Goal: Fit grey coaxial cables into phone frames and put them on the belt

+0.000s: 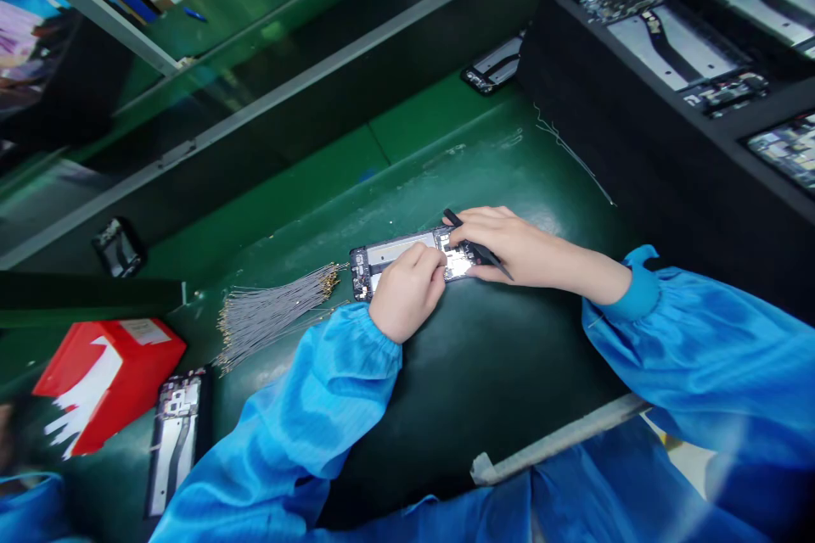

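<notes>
We've got the opened phone (pixel 398 251) lying on the green mat (pixel 484 373), just beside a bundle of thin cables (pixel 277 310). Our left hand (pixel 407 293) has its fingers pinched narrow over it, can't tell on what. Our right hand (pixel 515 246) holds a black pointed tool (pixel 490 257) and touches the phone's far end.

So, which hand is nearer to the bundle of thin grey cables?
Left. The left hand is over the opened phone, right of the cable bundle; the right hand is farther, at the phone's end away from the cables.
</notes>
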Demonstrator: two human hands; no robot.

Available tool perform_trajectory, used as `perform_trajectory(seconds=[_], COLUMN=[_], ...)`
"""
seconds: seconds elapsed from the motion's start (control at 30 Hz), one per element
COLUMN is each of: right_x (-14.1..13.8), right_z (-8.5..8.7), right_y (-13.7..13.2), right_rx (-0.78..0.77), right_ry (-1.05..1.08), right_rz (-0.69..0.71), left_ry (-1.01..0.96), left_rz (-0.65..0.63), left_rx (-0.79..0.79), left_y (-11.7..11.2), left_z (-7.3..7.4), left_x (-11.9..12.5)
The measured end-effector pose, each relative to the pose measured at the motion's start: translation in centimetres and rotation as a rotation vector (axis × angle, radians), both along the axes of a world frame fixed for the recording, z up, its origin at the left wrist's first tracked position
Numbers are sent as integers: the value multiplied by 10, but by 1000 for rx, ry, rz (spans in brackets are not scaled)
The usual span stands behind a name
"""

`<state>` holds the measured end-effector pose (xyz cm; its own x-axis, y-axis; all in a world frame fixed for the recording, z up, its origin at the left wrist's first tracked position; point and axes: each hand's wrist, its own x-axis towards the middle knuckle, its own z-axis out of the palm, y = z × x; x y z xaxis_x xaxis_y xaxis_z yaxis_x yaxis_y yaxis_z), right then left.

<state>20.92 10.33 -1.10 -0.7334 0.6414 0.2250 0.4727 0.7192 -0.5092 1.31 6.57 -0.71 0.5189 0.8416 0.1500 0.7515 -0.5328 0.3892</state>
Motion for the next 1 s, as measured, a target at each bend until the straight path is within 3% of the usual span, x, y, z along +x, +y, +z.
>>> perform_trajectory(seconds=[0.23,0.37,0.53,1.0], right_x=[-5,-4,-1,-18], right_z=[0,0,2,18], right_y=[-4,-4,0,0], right_rx=[27,-11,-53,-122], right_ry=[-38,-39,-51,-257], right_rz=[-45,-38,-22,-82], left_ry=[-95,-147,-145,32], left_rz=[-52,-149,-159,-201], left_rx=[-23,-47,-33,80], left_y=[-3,-10,-15,-15], left_z=[0,-2,-4,-3], left_x=[-5,-9,-9,-6])
